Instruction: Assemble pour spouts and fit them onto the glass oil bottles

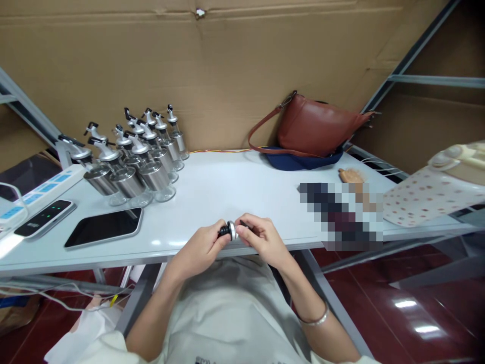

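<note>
Between my hands, above the table's front edge, is a black and silver bottle pourer. My left hand pinches its black stopper end between thumb and fingers. At the other end, my right hand grips the spout side, where a small black tip shows between the fingers; the rest of that end is covered. Several glass and steel oil bottles with the same kind of pourer stand upright in a cluster at the left back.
On the white table lie a tablet-like black screen, a power bank and a power strip at left. A brown handbag rests on dark blue fabric at the back. A spotted tumbler lies at right beside a blurred-out item.
</note>
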A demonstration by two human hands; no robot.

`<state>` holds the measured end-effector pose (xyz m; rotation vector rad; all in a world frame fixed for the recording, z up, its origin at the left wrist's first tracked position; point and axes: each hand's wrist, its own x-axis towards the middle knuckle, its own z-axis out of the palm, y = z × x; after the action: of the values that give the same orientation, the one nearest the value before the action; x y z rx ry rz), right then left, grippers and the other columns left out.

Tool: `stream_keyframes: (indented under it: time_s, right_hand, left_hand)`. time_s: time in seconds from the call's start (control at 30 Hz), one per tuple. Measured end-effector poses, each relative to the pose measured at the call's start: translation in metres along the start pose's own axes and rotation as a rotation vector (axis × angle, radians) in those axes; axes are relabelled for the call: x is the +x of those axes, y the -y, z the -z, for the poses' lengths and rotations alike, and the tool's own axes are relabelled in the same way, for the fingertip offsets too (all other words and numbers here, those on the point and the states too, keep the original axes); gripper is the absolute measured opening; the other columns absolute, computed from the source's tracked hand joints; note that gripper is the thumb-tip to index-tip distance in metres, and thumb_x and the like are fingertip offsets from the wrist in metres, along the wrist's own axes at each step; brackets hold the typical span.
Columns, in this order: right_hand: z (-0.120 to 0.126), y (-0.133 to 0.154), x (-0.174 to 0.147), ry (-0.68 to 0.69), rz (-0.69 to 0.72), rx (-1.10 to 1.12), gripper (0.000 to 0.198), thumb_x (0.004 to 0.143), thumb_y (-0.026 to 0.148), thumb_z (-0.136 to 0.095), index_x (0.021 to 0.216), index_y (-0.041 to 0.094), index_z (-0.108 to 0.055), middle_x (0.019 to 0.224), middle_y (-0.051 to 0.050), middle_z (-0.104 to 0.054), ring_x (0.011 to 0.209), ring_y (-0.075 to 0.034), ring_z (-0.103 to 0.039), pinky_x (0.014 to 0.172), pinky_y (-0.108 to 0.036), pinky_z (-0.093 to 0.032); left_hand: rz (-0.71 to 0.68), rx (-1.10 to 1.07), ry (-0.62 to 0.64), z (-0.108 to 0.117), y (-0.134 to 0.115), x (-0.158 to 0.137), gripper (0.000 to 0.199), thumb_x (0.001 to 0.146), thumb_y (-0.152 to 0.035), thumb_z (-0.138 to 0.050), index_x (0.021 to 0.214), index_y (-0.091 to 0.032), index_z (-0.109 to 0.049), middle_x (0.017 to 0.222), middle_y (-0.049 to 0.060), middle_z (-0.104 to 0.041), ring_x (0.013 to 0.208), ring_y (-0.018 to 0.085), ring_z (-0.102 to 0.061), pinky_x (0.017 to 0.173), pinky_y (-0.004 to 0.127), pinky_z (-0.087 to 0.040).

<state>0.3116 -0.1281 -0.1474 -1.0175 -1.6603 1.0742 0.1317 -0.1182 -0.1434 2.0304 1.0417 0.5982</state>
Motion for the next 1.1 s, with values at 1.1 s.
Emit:
stream_keyframes:
  time_s: [1.1]
  right_hand:
    - [-0.006,-0.006,0.000,-0.031,-0.010,0.093,0.023,0.084,0.032,-0.055,0.102,0.018,-0.056,0.069,0.000,-0.056,0.064,-0.014,-0.055,0.060,-0.026,-0.043]
  left_hand:
    - [-0.041,-0.409,-0.203,-0.006,0.005,-0.001,0.028,0.088,-0.038,-0.052,0.108,-0.021,-0.041,0.081,-0.001,-0.055,0.064,0.010,-0.055,0.062,0.023,-0.041]
